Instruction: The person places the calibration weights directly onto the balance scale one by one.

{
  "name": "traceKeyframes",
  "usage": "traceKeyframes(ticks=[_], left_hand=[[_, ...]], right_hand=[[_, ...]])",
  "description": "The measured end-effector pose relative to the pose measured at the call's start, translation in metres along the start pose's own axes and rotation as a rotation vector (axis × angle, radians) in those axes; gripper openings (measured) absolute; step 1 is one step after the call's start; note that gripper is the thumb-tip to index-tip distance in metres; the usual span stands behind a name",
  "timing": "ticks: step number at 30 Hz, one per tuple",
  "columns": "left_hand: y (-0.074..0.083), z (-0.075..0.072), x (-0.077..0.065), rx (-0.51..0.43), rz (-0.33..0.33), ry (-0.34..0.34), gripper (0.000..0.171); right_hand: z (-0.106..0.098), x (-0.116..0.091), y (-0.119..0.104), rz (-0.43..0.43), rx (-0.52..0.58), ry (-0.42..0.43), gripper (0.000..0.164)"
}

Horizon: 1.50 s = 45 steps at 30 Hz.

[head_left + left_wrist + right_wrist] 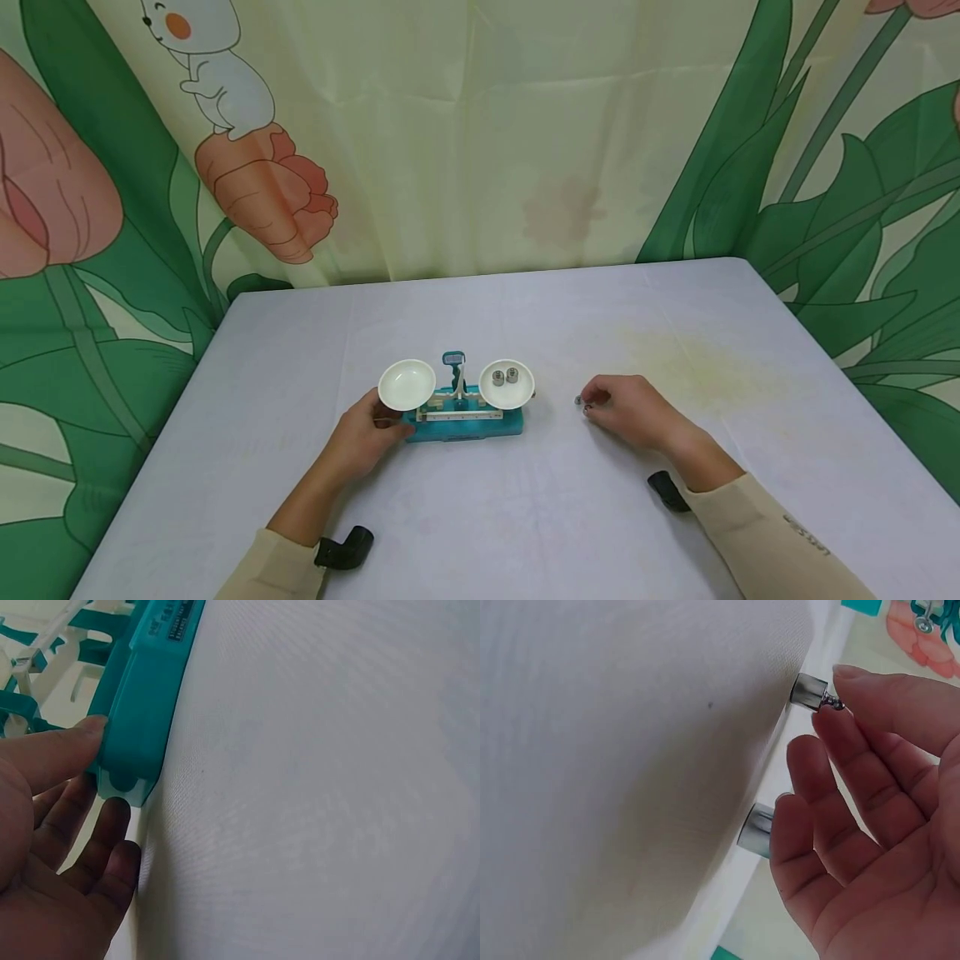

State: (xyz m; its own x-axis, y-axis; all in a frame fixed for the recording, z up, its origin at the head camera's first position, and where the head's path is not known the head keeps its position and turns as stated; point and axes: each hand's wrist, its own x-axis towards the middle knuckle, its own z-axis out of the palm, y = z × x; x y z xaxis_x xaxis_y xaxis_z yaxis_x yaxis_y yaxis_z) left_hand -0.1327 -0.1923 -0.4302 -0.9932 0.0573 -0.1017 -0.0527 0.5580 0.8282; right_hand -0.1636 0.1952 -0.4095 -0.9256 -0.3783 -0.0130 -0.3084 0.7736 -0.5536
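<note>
Head view overlooks the table (525, 517) wrist close-ups share.

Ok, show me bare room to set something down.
Bare: behind the balance scale to the backdrop; right of the right hand to the table's edge. Crowded: the scale's left end, held by the left hand; at the right hand, by metal weights.

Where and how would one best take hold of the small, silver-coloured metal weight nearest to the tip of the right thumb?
The narrow knob on top of the small, silver-coloured metal weight looks best, pinched from above: the weight stands upright on the white cloth, its knob pointing up and clearly narrower than the smooth cylinder below.
</note>
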Motion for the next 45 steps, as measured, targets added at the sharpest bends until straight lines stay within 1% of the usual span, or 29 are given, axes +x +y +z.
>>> traceKeyframes(ticks=[9, 15, 21, 27, 37, 45], left_hand=[[0.001, 0.0, 0.0, -0.012, 0.0, -0.003, 0.061], [0.001, 0.0, 0.0, -0.011, -0.003, -0.004, 0.062], [0.002, 0.0, 0.0, -0.013, -0.005, -0.004, 0.062], [0.003, -0.002, -0.001, -0.014, -0.011, -0.005, 0.061], [0.001, -0.001, -0.001, -0.025, 0.005, -0.005, 0.061], [0.001, -0.001, -0.002, -0.028, 0.006, -0.005, 0.061]], right_hand=[[0.001, 0.001, -0.001, 0.002, -0.036, -0.033, 0.013], [0.001, 0.001, -0.003, -0.008, -0.063, -0.029, 0.013], [-0.001, -0.002, -0.007, 0.003, -0.095, -0.011, 0.013], [-0.005, -0.004, -0.015, 0.014, -0.014, 0.026, 0.014], [-0.009, -0.004, -0.033, -0.09, 0.058, 0.13, 0.014], [-0.006, -0.003, -0.047, -0.164, 0.115, 0.197, 0.014]])
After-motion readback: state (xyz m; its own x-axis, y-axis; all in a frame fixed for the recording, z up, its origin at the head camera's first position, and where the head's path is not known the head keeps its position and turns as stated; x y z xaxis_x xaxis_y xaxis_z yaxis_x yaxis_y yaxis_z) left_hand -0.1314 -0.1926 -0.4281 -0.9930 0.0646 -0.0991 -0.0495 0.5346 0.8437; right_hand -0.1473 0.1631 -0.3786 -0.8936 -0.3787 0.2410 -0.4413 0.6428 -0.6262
